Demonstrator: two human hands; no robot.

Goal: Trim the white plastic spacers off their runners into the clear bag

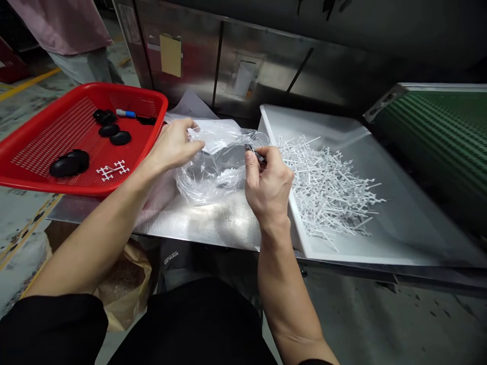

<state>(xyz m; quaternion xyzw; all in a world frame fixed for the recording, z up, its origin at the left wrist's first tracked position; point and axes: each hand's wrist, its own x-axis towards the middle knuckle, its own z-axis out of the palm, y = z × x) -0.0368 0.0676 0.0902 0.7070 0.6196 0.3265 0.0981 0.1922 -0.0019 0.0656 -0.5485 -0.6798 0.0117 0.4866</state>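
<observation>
A clear plastic bag (pixel 213 175) lies crumpled on the metal work surface, with small white pieces (pixel 230 175) inside it. At its left edge is my left hand (pixel 175 142), its thumb and fingers apart and touching the film. My right hand (pixel 268 177) is closed around a small dark tool (pixel 262 156), mostly hidden by the fingers, at the bag's right side. Just right of that hand, a white tray (pixel 399 223) contains a heap of thin white plastic parts (pixel 323 187).
A red perforated basket (pixel 152 126) at left contains black rounded objects (pixel 70 163), a blue-and-grey marker (pixel 125 113) and a white branched piece (pixel 113 171). Papers (pixel 194 105) lie behind the bag. A green conveyor (pixel 449 137) is at right; a paper sack (pixel 129 289) stands below. Another person (pixel 68 25) stands upper left.
</observation>
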